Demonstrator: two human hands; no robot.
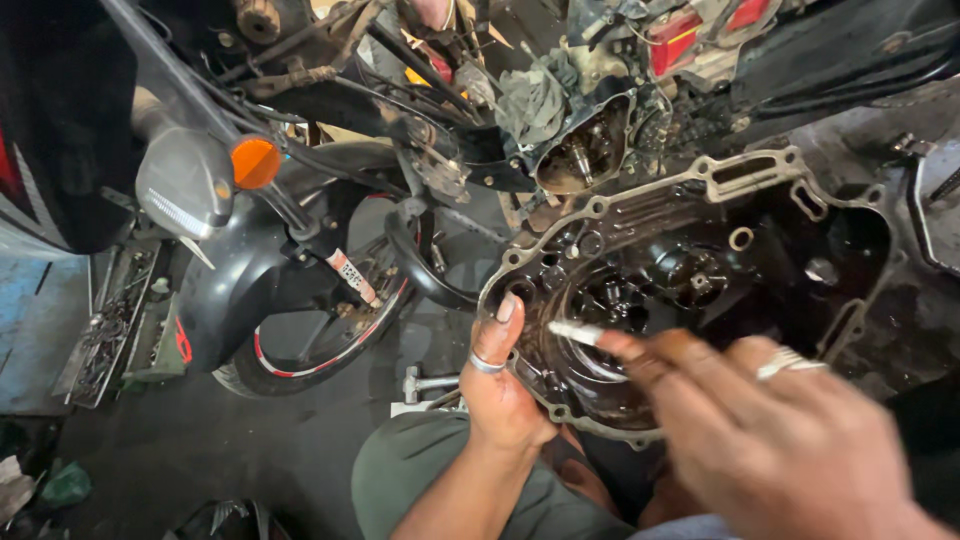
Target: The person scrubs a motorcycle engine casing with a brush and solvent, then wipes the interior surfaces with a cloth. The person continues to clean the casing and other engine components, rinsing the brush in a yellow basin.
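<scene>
Right at the fingers: an opened engine crankcase, greasy and dark, with its pale gasket rim running around the cavity.
left hand: the left hand has its thumb laid up along the case's left rim, a silver ring on it; the other fingers wrap behind the edge, so it's gripping the case there.
right hand: the right hand is blurry, but its fingertips are pinched shut on a small whitish tool, some slim rod or brush, can't tell which. Two rings on this hand.
tool tip: pokes left past the fingertips, just beside the left thumb, over the round hollow of the case.
inside the case: gears and a shaft stub sit just beyond the right fingertips, all oily.
off to the left of the thumb: a black motorcycle with an orange indicator and red-striped front wheel.
below the hands: the person's green-clad knee.
</scene>
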